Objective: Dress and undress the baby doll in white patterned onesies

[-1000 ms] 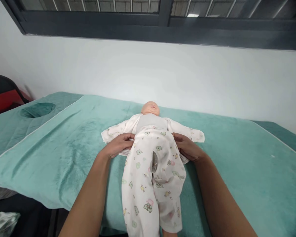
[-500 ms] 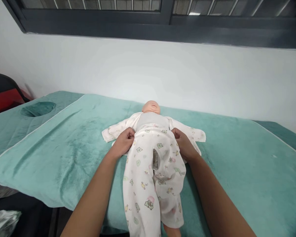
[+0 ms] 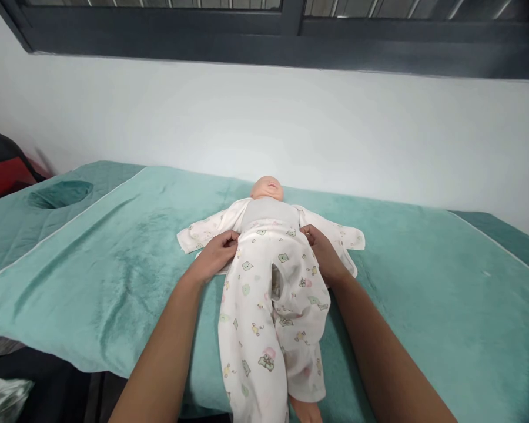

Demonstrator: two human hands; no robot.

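"Starting from the left, what are you seeing?"

"A red-and-black object (image 3: 4, 173) is showing near the wall (image 3: 158, 111), and a green cover (image 3: 92, 288) is spreading rightward from the quilted part with the hole (image 3: 60, 194). Then one sleeve of a white top (image 3: 203, 231) is reaching out, with the left hand (image 3: 216, 254) lying just below it."

"How are that hand's fingers sitting?"

"They're bending inward, thumb close to forefinger, and touching the near edge of the trousers' waist. Whether they're pinching cloth I cannot tell; the tips are hiding at the fold."

"And the trousers themselves?"

"The printed trousers (image 3: 255, 294) are lying between the two forearms, on a doll (image 3: 267, 188) that is resting on its back. Their long axis is running from the waistband down toward the wearer, so the waist is lying straight across from one set of fingertips to the other. Neither hand is clearly nearer."

"Moving on to the right?"

"The right hand (image 3: 326, 249) is resting at the opposite waist edge, fingers curling with only a small gap; again, I cannot tell what they're gripping. Below, a bare foot (image 3: 306, 411) is poking out of the right-side trouser leg."
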